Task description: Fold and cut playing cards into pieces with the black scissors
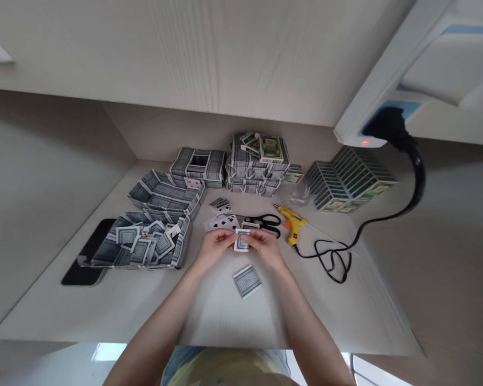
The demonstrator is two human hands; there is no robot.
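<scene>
My left hand (218, 245) and my right hand (266, 247) meet over the middle of the table, both pinching one playing card (242, 240) with its grey patterned back facing me. Below them a folded card piece (247, 281) lies flat on the table. Just beyond my fingers are black-handled scissors (268, 221), partly covered by another card. Face-up playing cards (225, 222) lie beside the scissors, with a small fanned group (220, 205) behind. A yellow glue gun (293, 224) rests to the right of my right hand.
At left, a card-built tray (185, 244) holds loose cards and overlaps a dark phone (84, 273). Behind it stand another tray (165, 192) and a card-built box (217, 163). Stacked card boxes (257, 170) and card packs (346, 179) line the back. A black cord (380, 219) runs to the power strip (354, 123).
</scene>
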